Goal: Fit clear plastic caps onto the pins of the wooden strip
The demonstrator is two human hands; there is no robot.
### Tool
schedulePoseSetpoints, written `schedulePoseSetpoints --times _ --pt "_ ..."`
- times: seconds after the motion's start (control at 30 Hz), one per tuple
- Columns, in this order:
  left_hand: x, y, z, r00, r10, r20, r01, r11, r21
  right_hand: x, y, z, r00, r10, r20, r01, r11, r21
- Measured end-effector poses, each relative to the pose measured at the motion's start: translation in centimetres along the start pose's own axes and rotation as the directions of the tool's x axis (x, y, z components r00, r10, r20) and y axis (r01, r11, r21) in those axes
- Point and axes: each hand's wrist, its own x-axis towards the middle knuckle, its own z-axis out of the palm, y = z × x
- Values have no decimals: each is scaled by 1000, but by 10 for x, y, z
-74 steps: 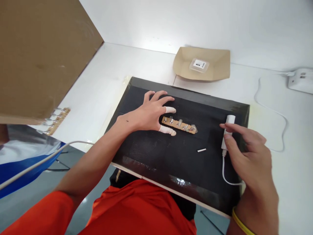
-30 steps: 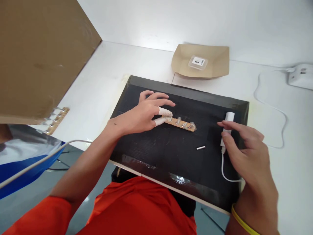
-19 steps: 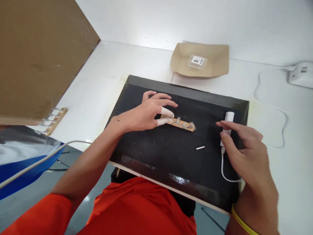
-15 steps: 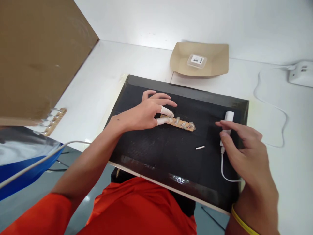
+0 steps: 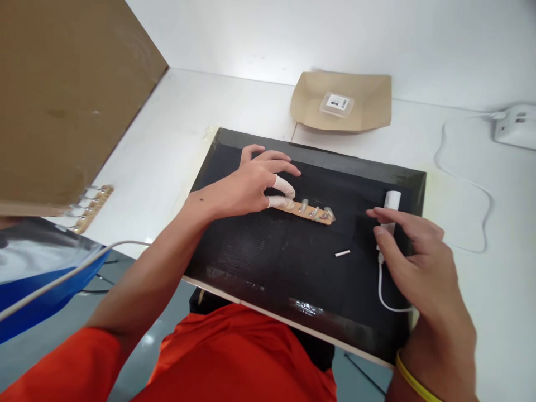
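A tan component strip (image 5: 313,211) with several small metal parts lies on the black mat (image 5: 293,268). My left hand (image 5: 247,188) pinches the strip's left end between thumb and forefinger, both in white finger cots; its other fingers are spread on the mat. My right hand (image 5: 419,268) rests at the mat's right side, thumb and forefinger closed around a white pen-shaped tool (image 5: 391,206) whose cable (image 5: 383,293) runs under the palm. A short white stick (image 5: 342,253) lies loose between the two hands.
A brown paper tray (image 5: 368,106) holding a small clear box (image 5: 336,104) stands behind the mat. A white power strip (image 5: 515,125) and its cable are at the far right. A cardboard panel (image 5: 62,95) stands on the left, with another component strip (image 5: 90,209) below it.
My left thumb and forefinger, spread on either side of the strip before, have closed onto its left end. My right hand has stayed on the white tool.
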Motion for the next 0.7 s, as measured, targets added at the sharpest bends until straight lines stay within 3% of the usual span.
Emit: schedulePoseSetpoints --times 0.7 --pt "5 -1 -3 999 34 28 -34 999 -1 1 2 0 999 -34 14 34 999 -7"
